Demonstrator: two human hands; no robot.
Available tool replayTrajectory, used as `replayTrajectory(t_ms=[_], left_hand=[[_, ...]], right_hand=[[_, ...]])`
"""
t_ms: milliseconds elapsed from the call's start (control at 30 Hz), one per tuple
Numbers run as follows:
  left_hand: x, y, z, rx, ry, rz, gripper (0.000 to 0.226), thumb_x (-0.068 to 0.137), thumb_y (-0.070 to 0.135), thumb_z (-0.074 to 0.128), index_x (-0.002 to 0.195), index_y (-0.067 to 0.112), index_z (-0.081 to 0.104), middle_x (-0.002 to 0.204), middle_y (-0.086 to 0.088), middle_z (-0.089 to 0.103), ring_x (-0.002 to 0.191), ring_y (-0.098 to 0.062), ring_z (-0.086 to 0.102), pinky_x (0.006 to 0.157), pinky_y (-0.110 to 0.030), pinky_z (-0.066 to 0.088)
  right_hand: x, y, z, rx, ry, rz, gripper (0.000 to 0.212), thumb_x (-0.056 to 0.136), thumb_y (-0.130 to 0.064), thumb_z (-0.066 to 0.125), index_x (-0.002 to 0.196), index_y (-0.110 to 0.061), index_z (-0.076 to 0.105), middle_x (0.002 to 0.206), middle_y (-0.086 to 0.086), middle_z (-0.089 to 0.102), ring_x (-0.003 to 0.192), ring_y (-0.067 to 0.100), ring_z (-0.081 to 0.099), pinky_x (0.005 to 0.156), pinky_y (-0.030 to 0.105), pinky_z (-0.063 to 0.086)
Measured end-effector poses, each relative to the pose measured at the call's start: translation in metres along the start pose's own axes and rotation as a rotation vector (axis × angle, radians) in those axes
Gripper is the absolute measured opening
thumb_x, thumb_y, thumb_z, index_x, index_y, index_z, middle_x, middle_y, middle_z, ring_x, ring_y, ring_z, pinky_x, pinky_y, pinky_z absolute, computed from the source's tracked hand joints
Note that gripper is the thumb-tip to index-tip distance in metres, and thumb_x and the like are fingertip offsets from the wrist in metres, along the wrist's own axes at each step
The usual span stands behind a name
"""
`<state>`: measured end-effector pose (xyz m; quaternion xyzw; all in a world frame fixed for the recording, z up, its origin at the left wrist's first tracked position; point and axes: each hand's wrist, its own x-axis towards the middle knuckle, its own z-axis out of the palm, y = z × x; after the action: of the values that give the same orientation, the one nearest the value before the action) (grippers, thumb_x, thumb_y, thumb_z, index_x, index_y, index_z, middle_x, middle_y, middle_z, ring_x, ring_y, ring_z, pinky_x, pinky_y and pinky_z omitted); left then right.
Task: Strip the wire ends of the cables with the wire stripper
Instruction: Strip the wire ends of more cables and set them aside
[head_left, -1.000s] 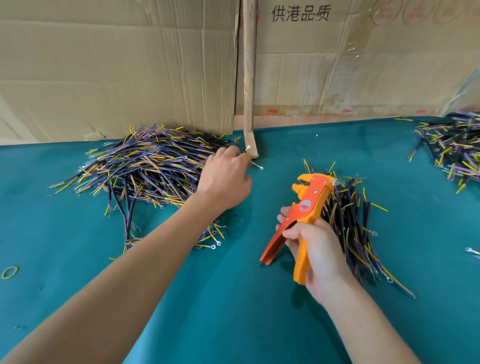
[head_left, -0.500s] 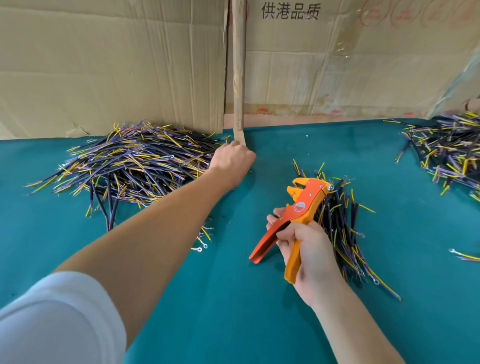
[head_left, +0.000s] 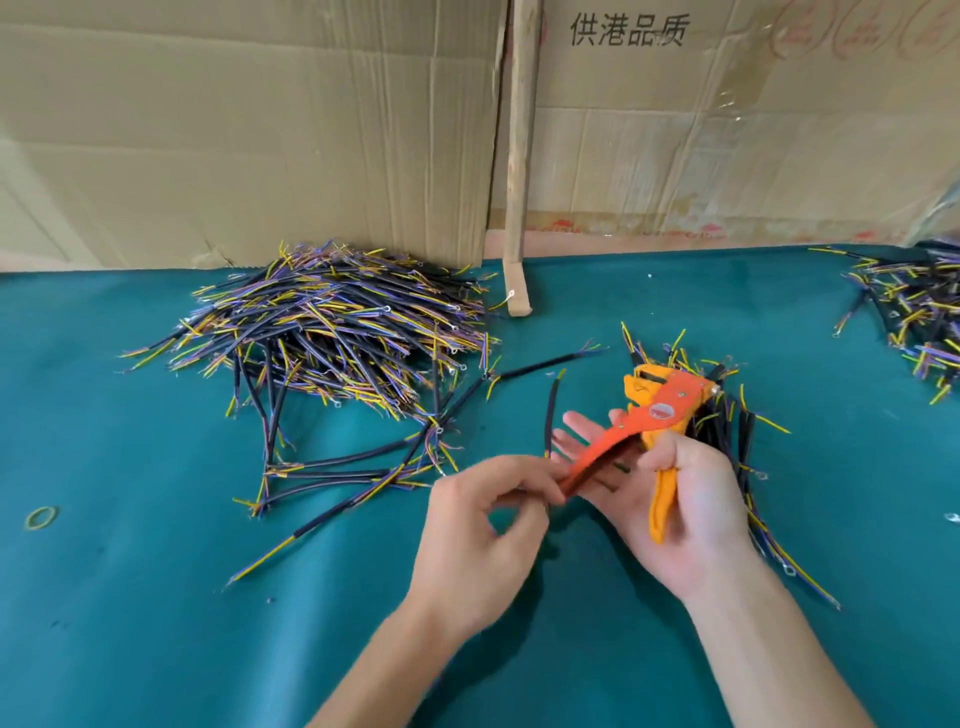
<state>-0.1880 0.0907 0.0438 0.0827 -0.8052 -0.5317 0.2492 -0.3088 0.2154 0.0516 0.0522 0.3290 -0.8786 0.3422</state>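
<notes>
My left hand (head_left: 483, 530) pinches the lower end of a black cable (head_left: 549, 410) that stands up just left of the wire stripper. My right hand (head_left: 680, 499) holds the orange and yellow wire stripper (head_left: 657, 410), thumb over the yellow handle and fingers stretched under the red one; its handles are spread and its jaws point up and away. The two hands nearly touch at the red handle's tip. A large heap of black cables with yellow and purple ends (head_left: 337, 332) lies at the left. A smaller cable pile (head_left: 732, 431) lies behind my right hand, partly hidden by it.
Loose cables (head_left: 343, 467) trail from the heap over the green cloth (head_left: 156, 597). A third cable pile (head_left: 914, 322) sits at the far right. Cardboard sheets (head_left: 260, 130) and an upright wooden stick (head_left: 519, 156) wall off the back. A rubber band (head_left: 41, 517) lies at left.
My left hand has come back from the heap's right edge to the stripper, bringing one cable. Several cables were dragged out of the heap. The right hand's fingers have opened under the red handle.
</notes>
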Motion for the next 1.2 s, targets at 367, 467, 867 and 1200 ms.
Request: replayTrajectory(t_ms=[367,467,867,1200], left_hand=[[-0.004,-0.008,-0.009,-0.121,-0.027,-0.231,0.014,0.084,0.016,0.053,0.089,0.029,0.057,0.073,-0.003,0.063,0.035,-0.026,0.053,0.039,-0.024,0.039],[0.015,-0.01,-0.008,-0.006,0.042,-0.268,0.008,0.082,0.024,0.057,0.085,0.031,0.054,0.075,0.003,0.059,0.04,-0.025,0.054,0.042,-0.029,0.041],[0.054,-0.022,0.028,0.516,0.221,-0.372,0.02,0.097,0.029,0.061,0.111,0.017,0.069,0.106,-0.003,0.069,0.102,-0.028,0.061,0.086,-0.037,0.047],[0.057,-0.02,0.023,0.559,0.147,-0.279,0.015,0.095,0.027,0.062,0.104,0.02,0.072,0.102,0.001,0.068,0.097,-0.027,0.062,0.084,-0.038,0.05]], right_hand=[[0.002,0.006,-0.002,-0.096,-0.124,0.099,0.055,0.058,-0.001,0.037,0.111,-0.009,0.048,0.131,0.031,0.063,0.116,0.058,0.061,0.088,0.071,0.053],[0.004,0.006,-0.003,-0.081,-0.118,0.087,0.055,0.062,0.001,0.033,0.114,-0.009,0.048,0.13,0.034,0.063,0.115,0.06,0.06,0.091,0.071,0.051],[0.008,0.011,-0.002,-0.131,-0.03,0.057,0.056,0.06,0.003,0.04,0.114,-0.006,0.052,0.121,0.035,0.066,0.11,0.054,0.066,0.099,0.062,0.049],[0.009,0.01,-0.001,-0.117,0.008,0.038,0.057,0.059,0.003,0.042,0.114,-0.001,0.054,0.122,0.036,0.065,0.11,0.047,0.069,0.105,0.052,0.048]])
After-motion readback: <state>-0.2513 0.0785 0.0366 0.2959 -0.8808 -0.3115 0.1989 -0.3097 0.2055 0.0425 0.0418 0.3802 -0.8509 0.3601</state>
